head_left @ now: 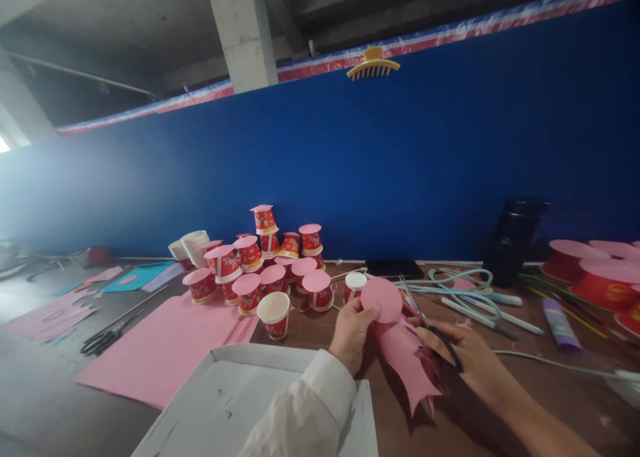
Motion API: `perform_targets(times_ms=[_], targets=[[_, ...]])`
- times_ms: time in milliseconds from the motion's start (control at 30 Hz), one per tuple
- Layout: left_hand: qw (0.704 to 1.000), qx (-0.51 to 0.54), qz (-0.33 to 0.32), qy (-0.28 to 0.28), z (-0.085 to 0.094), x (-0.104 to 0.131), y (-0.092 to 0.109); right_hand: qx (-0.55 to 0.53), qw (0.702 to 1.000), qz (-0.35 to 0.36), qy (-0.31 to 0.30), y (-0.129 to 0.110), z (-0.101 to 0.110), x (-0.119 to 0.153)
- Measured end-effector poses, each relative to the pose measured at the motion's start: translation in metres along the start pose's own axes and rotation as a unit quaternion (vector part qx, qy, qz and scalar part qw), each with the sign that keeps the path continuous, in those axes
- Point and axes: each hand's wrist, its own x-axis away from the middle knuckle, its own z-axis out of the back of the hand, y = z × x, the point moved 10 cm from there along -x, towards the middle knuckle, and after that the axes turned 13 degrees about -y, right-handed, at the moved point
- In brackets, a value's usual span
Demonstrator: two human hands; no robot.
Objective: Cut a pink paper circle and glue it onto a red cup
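Note:
Between thumb and fingers, my left hand (353,330) pinches a round pink paper disc (383,300). A jagged pink paper offcut (404,360) hangs below the disc; whether the two are joined I cannot tell. My right hand (450,350) grips scissors (425,320) by their dark handles, with the blades pointing up beside the disc's right edge. Just behind the disc stands a red paper cup (355,285) with a white top. An upright open cup (275,315) is left of my left hand.
Several red cups topped with pink discs (249,285) are stacked at the wall. Pink sheets (165,350), black-handled scissors (107,337) and a white box lid (200,404) lie left. A black bottle (515,240), glue stick (561,325), cable (463,284) and markers (505,314) are right.

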Motion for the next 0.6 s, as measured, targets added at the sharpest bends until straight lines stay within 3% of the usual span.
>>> perform_targets(times_ms=[100,367,600], targets=[[1.0,-0.004,-0.009,0.008,-0.001,0.003,0.006,-0.002,1.0,0.0,0.004,-0.001,-0.001,0.001],[0.993,-0.067,-0.097,-0.014,-0.02,0.015,0.045,-0.047,0.999,-0.017,-0.018,0.002,-0.007,0.002],[0.992,-0.116,-0.036,0.016,-0.013,0.01,0.03,-0.048,0.998,0.024,-0.013,-0.009,-0.008,0.005]])
